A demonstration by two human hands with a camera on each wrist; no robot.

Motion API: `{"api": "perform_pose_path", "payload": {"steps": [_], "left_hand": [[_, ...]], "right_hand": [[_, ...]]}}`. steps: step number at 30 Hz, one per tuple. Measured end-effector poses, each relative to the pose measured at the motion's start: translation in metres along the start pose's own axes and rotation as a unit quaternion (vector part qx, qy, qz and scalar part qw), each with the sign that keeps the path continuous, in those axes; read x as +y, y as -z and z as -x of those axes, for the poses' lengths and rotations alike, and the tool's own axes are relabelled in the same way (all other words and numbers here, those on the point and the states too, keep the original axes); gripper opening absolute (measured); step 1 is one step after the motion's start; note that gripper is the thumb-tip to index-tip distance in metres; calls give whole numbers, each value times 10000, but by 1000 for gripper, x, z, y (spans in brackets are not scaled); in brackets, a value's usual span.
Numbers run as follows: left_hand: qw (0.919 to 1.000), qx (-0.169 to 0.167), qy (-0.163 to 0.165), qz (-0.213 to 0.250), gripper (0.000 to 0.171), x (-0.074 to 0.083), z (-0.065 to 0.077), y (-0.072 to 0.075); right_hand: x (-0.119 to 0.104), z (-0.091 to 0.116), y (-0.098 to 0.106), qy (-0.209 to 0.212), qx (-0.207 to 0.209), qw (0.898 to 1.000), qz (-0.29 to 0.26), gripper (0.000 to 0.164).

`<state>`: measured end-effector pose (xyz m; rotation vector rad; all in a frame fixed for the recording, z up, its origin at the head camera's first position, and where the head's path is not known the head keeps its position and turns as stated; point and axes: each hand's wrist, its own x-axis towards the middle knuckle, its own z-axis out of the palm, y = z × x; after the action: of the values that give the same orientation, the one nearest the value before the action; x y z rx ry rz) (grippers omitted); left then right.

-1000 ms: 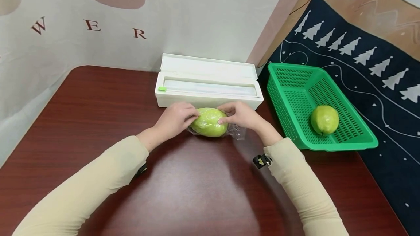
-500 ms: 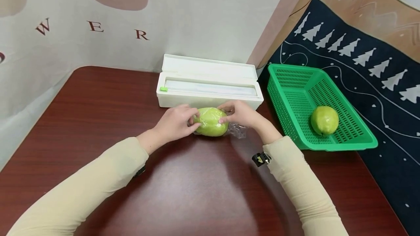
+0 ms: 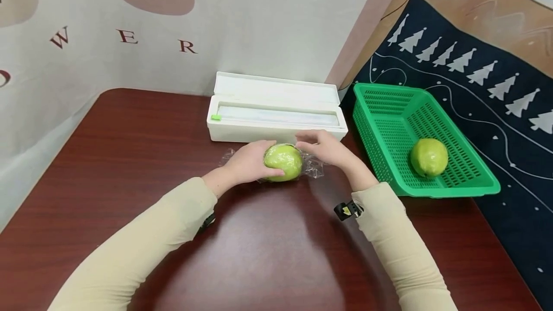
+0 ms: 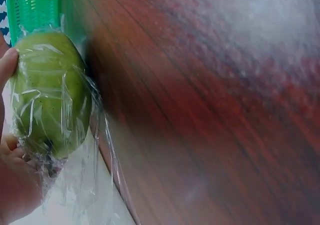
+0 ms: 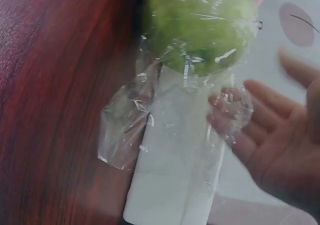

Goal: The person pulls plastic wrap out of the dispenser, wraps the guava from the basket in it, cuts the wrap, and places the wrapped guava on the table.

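The left hand (image 3: 250, 161) has its grip curled round the film-wrapped green fruit (image 3: 285, 161), the right hand (image 3: 325, 148), fingers parted, is beside the loose film (image 3: 314, 168), and behind on the surface (image 3: 259, 253) stands an open white box (image 3: 246, 133), left of a green basket (image 3: 453, 193).

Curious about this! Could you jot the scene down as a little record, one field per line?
Left grip: holding the wrapped green fruit
Right grip: fingers loose, near the fruit's right end
Clear film: around the fruit, loose at both ends
White box: behind the fruit, lid open
Green basket: at right, one green fruit inside
Table: dark red-brown
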<state>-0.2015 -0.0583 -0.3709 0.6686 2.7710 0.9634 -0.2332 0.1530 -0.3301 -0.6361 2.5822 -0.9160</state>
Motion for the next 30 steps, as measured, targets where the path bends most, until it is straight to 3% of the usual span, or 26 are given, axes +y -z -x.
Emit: {"api": "perform_pose_path", "payload": {"steps": [5,9,16,30], "left_hand": [[9998,-86,-35,158,74,-2,-1,2],[9996,-94,-69,255,67,-3,-5,2],[9995,-196,-28,253,67,-4,-6,3],[9994,-219,21,258,55,-6,-12,6]], "right_hand": [[-2,-2,-6,52,650,9956,674,20],[-3,-2,-8,-48,1157,9909,689,18],[0,-2,-10,13,934,9933,683,13],[-2,0,-13,288,1952,9767,839,11]]}}
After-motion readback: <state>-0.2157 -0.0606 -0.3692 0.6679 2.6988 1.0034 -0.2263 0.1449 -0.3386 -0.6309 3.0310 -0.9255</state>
